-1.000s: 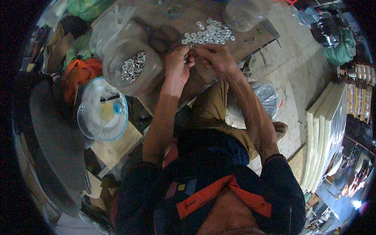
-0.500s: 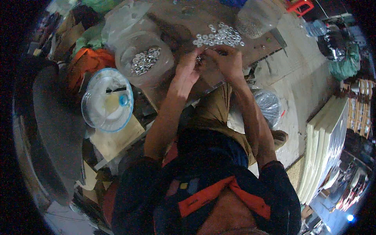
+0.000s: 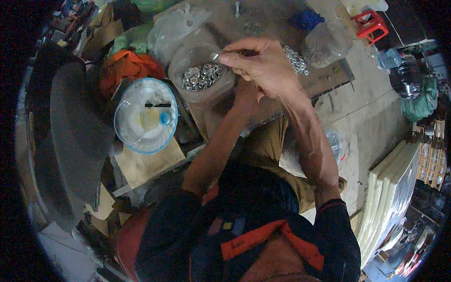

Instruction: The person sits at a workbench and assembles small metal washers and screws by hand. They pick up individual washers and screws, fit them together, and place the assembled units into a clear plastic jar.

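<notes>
My right hand (image 3: 265, 68) is closed in a pinch at the near right rim of a clear plastic tub (image 3: 176, 66). A small shiny metal piece (image 3: 216, 56) shows at its fingertips; its exact kind is too small to tell. Inside the tub lies a heap of small shiny metal fasteners (image 3: 203, 78). Below and partly behind the right hand is my left hand (image 3: 250, 91), its fingers hidden. To the right of my hands, loose silvery washers (image 3: 297, 62) lie on the brown tabletop (image 3: 277, 109), partly covered by my right hand.
A clear jar (image 3: 324, 44) with small metal parts lies at the table's right. Left of the table sits a clear round lid or basin (image 3: 146, 116) with a blue rim. Farther off are an orange cloth (image 3: 129, 70), a red stool (image 3: 370, 26) and stacked pale panels (image 3: 390, 188).
My right hand has moved left from beside the washers to the tub's rim, passing over my left hand and covering it. The whole view has shifted slightly.
</notes>
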Demonstrator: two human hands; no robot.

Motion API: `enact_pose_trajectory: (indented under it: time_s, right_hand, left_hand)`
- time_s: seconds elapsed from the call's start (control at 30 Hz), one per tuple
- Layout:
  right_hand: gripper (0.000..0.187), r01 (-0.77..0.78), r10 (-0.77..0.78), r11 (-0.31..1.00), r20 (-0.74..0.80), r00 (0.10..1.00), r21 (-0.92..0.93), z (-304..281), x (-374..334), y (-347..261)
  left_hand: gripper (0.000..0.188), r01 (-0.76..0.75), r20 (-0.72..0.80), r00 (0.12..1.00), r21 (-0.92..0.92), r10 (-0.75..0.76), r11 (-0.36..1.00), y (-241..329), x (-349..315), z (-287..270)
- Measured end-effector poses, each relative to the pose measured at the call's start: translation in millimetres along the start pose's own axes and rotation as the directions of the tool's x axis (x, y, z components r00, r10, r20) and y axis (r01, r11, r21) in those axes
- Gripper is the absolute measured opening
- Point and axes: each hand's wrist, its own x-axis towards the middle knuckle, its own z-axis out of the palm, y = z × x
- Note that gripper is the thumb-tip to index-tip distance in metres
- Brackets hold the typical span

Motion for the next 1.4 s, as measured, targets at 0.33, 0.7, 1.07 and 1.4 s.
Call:
enact_pose_trajectory:
  time_s: [0.33, 0.7, 1.07, 1.4]
  right_hand:
    - [0.022, -0.229, 0.356, 0.696, -0.05, 0.933, 0.68, -49.5, -21.7, 93.3]
    - [0.018, -0.152, 0.339, 0.73, -0.16, 0.927, 0.667, -56.8, -33.1, 130.3]
    - [0.024, -0.16, 0.292, 0.848, -0.195, 0.936, 0.505, -54.2, -40.7, 128.0]
    - [0.025, -0.13, 0.311, 0.777, -0.196, 0.93, 0.616, -53.8, -46.8, 128.3]
  left_hand:
    - [0.012, 0.318, -0.01, 0.946, -0.151, -0.323, 0.936, 4.8, 6.8, -12.1]
    - [0.016, 0.252, -0.138, 0.956, -0.073, -0.26, 0.965, 8.9, -2.3, 4.4]
    - [0.013, 0.252, -0.143, 0.951, -0.161, -0.275, 0.954, 6.6, 1.9, 2.1]
    - [0.01, 0.316, 0.021, 0.946, -0.276, -0.323, 0.908, 4.4, 5.6, -2.6]
